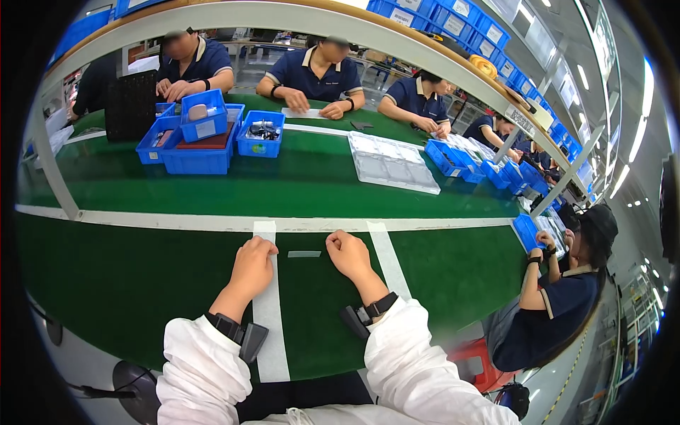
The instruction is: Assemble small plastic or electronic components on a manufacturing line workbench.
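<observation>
My left hand rests on the green tabletop, its fingers curled closed, over a white tape strip. Opposite it lies my right hand, also curled into a loose fist, just left of a second white tape strip. No object shows in either hand. A small, pale, translucent strip lies flat between the hands, touching neither. Both wrists wear black bands with dark blocks.
A white rail crosses the table beyond my hands. Behind it stand blue bins, a bin of small dark parts and a clear plastic tray. Co-workers sit across the table; another person sits at my right.
</observation>
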{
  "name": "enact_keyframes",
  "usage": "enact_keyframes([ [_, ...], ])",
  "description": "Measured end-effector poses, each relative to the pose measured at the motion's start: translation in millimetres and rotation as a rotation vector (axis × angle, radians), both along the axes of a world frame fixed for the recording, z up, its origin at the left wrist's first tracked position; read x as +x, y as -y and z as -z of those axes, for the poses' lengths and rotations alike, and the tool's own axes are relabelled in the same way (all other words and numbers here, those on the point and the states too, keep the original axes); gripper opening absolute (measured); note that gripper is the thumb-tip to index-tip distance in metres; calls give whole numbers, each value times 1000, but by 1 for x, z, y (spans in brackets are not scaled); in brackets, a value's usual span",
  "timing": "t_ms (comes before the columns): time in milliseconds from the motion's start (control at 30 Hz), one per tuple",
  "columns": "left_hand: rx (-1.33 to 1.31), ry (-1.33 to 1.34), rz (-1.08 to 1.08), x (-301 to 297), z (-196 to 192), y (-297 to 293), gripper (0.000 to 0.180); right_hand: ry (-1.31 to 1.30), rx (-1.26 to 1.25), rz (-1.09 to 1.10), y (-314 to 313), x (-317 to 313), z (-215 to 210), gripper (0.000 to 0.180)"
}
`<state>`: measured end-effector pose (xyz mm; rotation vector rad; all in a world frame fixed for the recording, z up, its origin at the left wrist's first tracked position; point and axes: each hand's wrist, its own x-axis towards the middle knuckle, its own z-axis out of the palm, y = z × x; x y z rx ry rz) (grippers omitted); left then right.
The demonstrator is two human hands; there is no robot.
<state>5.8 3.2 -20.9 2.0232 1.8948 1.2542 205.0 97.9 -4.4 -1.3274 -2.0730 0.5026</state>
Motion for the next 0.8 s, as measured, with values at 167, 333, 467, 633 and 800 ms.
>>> enact_keyframes([
  [167, -19, -8, -6, -4, 4, 2, 18, 29, -34, 2, 1, -4, 3, 14],
  [333, 25, -2, -5, -3, -1, 0, 17, -13, 27, 21, -2, -2, 5, 15],
  [467, -8, 100, -2, 1, -1, -4, 22, -198, -16, -64, -9, 4, 10, 14],
  [633, -37, 163, 152, 4, -10, 4, 32, -351, -27, -209, -10, 3, 12, 14],
  [800, -99, 34, 182, 5, -13, 8, 38, -347, -43, -200, -11, 0, 14, 12],
])
